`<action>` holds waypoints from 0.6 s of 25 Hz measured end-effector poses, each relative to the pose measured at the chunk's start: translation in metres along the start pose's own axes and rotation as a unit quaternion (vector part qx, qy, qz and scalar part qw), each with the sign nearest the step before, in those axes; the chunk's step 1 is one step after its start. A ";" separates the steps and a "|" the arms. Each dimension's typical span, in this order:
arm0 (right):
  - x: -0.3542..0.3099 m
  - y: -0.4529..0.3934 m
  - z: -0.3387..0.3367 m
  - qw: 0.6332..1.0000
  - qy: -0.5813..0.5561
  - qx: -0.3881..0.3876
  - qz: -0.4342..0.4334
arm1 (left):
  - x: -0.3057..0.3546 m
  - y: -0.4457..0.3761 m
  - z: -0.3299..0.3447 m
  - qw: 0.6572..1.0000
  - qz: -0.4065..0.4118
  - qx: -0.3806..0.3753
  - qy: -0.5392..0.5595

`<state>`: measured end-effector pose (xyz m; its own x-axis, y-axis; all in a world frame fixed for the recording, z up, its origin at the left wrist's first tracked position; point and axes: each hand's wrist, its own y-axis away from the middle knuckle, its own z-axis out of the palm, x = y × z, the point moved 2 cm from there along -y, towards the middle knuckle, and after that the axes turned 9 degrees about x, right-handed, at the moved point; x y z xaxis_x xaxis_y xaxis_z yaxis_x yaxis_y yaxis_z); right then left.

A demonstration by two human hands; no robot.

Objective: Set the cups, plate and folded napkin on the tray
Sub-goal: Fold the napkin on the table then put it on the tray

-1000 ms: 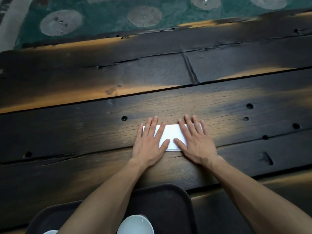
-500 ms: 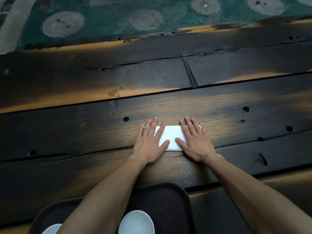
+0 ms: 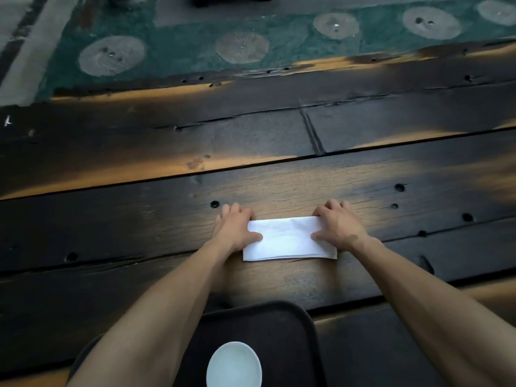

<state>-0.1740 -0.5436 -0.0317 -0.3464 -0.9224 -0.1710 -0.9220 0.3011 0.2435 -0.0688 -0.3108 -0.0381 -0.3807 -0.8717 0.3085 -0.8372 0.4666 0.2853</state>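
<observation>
Both hands are working the folded napkin (image 3: 289, 238), which is lying flat on the dark plank bench (image 3: 139, 224), approx. centre of view, w/ its long side running left-right. Left hand (image 3: 236, 229) is sitting at the napkin's left short end: thumb lying on top near the lower-left area, other fingers (image 3: 229, 209) curling down past the far left corner, so it's pinching that end. Right hand (image 3: 339, 226) is mirroring this at the right short end, thumb resting on the top surface, fingers bending over the far right corner, gripping that end. Can't tell if either end is lifting off the wood.

Napkin is not on the tray yet. Black tray (image 3: 279, 319) is sitting nearer the person, at the bottom edge, partly under the left forearm. A white round dish (image 3: 234, 364), cup or plate unclear, is resting on it. Beyond the bench, a green patterned rug (image 3: 181, 32) is showing on the floor.
</observation>
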 end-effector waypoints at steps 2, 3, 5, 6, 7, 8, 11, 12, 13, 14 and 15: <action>0.000 0.004 0.002 0.998 -0.047 0.004 0.040 | -0.002 0.003 0.000 0.999 -0.023 -0.012 0.043; 0.002 0.006 0.002 0.995 -0.078 0.004 0.066 | -0.004 0.005 0.000 0.996 -0.038 -0.016 0.079; 0.006 0.012 0.001 0.977 -0.167 0.002 0.133 | -0.009 0.012 -0.002 0.983 -0.075 -0.035 0.165; 0.008 0.016 0.001 0.961 -0.221 0.003 0.165 | -0.012 0.017 -0.003 0.974 -0.090 -0.041 0.202; 0.009 0.021 0.000 0.942 -0.275 0.003 0.191 | -0.013 0.022 -0.005 0.965 -0.104 -0.042 0.235; 0.008 0.027 -0.001 0.921 -0.328 0.004 0.212 | -0.014 0.028 -0.008 0.953 -0.122 -0.040 0.276; -0.001 0.046 -0.009 0.855 -0.459 0.011 0.241 | -0.012 0.050 -0.017 0.885 -0.196 -0.020 0.421; -0.005 0.052 -0.012 0.840 -0.484 0.018 0.246 | -0.011 0.057 -0.022 0.867 -0.212 -0.009 0.450; -0.009 0.058 -0.017 0.827 -0.502 0.029 0.250 | -0.010 0.064 -0.027 0.858 -0.221 0.001 0.464; -0.014 0.064 -0.022 0.817 -0.517 0.042 0.252 | -0.008 0.071 -0.033 0.853 -0.224 0.011 0.472; -0.019 0.070 -0.028 0.807 -0.532 0.054 0.252 | -0.007 0.078 -0.038 0.847 -0.225 0.022 0.481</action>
<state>-0.2277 -0.5121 0.0152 -0.5819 0.0364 -0.8125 -0.6075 0.6447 0.4639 -0.1159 -0.2624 0.0165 0.4606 -0.4240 0.7798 -0.8337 0.0948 0.5440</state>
